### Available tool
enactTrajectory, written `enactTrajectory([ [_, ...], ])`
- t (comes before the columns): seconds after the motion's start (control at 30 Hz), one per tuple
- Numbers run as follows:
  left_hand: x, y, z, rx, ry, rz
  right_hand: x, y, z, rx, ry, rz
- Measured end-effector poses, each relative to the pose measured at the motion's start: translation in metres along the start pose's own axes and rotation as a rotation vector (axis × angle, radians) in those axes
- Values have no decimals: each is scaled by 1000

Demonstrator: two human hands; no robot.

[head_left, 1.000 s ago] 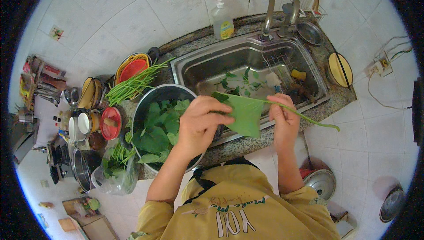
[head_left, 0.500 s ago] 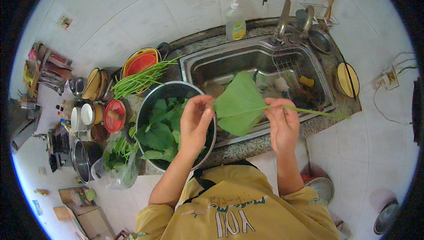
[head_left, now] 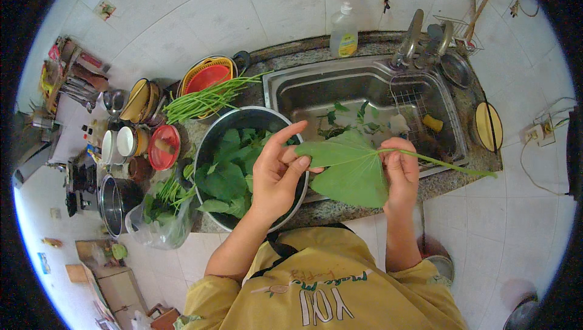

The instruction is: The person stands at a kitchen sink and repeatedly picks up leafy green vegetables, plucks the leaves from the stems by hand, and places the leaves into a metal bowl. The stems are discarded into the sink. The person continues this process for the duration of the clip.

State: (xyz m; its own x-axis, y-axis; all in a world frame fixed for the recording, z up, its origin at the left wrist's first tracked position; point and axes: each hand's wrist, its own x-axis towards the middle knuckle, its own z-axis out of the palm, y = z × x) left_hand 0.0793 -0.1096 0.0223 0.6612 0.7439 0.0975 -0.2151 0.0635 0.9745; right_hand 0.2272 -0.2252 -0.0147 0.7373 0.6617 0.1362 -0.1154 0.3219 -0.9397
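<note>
A broad green leaf (head_left: pixel 349 175) with a long stalk (head_left: pixel 458 168) is stretched between my hands over the near edge of the sink. My left hand (head_left: pixel 276 178) pinches the leaf's tip between thumb and fingers, its index finger raised. At the other end, my right hand (head_left: pixel 401 175) is closed on the leaf base where the stalk joins, and the stalk sticks out to the right. Below my left hand is a deep metal pot (head_left: pixel 258 116) with many green leaves (head_left: pixel 226 175) inside. Small leaf scraps (head_left: pixel 364 125) lie in the steel sink (head_left: pixel 303 108).
Long green stalks (head_left: pixel 212 98) rest across a basin with a red and yellow basket (head_left: pixel 209 75). A plastic bag of greens (head_left: pixel 164 227) sits left of the pot. Behind the sink stand a soap bottle (head_left: pixel 344 32) and faucet (head_left: pixel 411 38). The sink holds a wire rack (head_left: pixel 419 102) and yellow sponge (head_left: pixel 432 123).
The leaf has tilted, its broad blade now hanging lower toward me. My left index finger has lifted away. The whole view has shifted slightly; both hands still grip the leaf.
</note>
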Motion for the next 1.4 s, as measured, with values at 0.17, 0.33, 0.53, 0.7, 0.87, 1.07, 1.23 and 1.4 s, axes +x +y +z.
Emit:
enactTrajectory([
  [0.17, -1, 3, 2, -22, -13, -15, 1, -1, 3, 116, -44, -31],
  [0.33, -6, -1, 0, 119, -56, -17, -4, -6, 7, 78, -13, 77],
  [0.53, -7, -2, 3, 189, -7, -47, -5, -4, 6, -47, 22, -31],
  [0.7, -9, -2, 3, 163, -6, -35, -5, -6, 6, -78, 36, -44],
  [0.87, -10, 0, 2, 186, -7, -30, -5, -9, 13, 64, 30, -21],
  [1.07, -10, 0, -4, 180, -21, -54, -8, -8, 13, 46, 40, -7],
  [1.23, 15, -1, -11, 101, -105, 61, -10, -14, 15, -132, -56, -50],
  [1.4, 25, 10, 2, 108, -114, -24, -14, -17, 22, -92, -97, 37],
])
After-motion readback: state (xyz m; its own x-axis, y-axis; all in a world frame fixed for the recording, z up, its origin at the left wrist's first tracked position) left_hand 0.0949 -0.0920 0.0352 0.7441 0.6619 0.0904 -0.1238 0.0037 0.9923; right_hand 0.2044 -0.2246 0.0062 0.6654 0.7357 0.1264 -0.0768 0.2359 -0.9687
